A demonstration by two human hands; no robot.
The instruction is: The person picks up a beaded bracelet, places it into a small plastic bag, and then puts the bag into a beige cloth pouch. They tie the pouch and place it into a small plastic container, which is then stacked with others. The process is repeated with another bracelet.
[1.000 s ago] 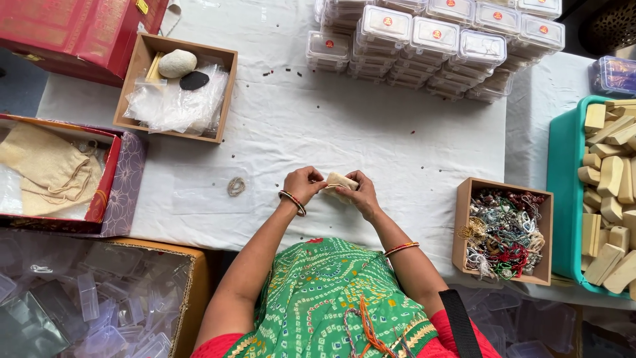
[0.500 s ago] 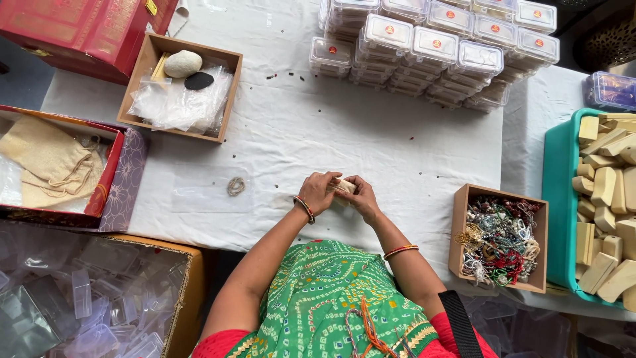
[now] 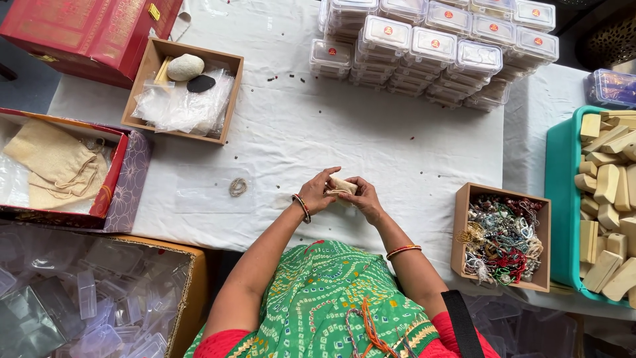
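Head view is showing the left hand [image 3: 317,191] and right hand [image 3: 364,197] closing their fingers on a small beige pouch [image 3: 342,185] at mid-frame above the white surface [image 3: 371,142], its packing seemingly unfinished, while stacked clear boxes [image 3: 434,50] are waiting at upper right.
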